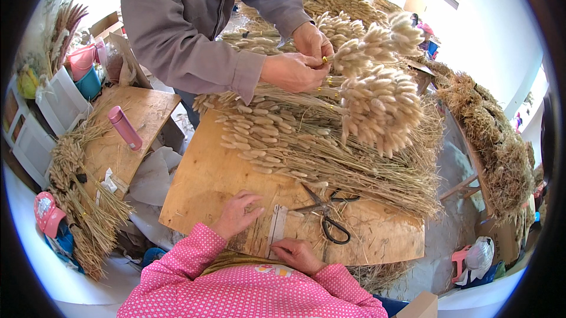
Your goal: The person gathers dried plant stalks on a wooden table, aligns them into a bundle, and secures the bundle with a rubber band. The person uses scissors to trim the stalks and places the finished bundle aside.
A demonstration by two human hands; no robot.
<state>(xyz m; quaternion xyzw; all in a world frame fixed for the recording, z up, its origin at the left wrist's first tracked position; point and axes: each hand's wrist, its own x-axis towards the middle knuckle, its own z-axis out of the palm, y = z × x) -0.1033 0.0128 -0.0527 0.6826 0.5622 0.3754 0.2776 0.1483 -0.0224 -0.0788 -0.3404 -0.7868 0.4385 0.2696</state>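
Observation:
My left hand [237, 213] rests flat, fingers spread, on a wooden board [194, 194], just left of a thin pale strip [276, 230] lying on it. My right hand [298, 254] curls at the strip's near end, fingertips touching it. Black-handled scissors [325, 215] lie just right of the strip. Beyond them a big heap of dried fluffy grass stems [295, 141] covers the board. Across from me a person in a grey jacket [188, 17] holds a tied bunch of the fluffy stems [377, 64] in both hands.
A pink bottle [124, 127] lies on a second wooden board [147, 111] at left, with dried bundles [82, 200] beside it. White crates [59, 102] and pink and blue containers stand far left. More dried grass piles [495, 141] lie on tables at right. A cardboard box corner sits bottom right.

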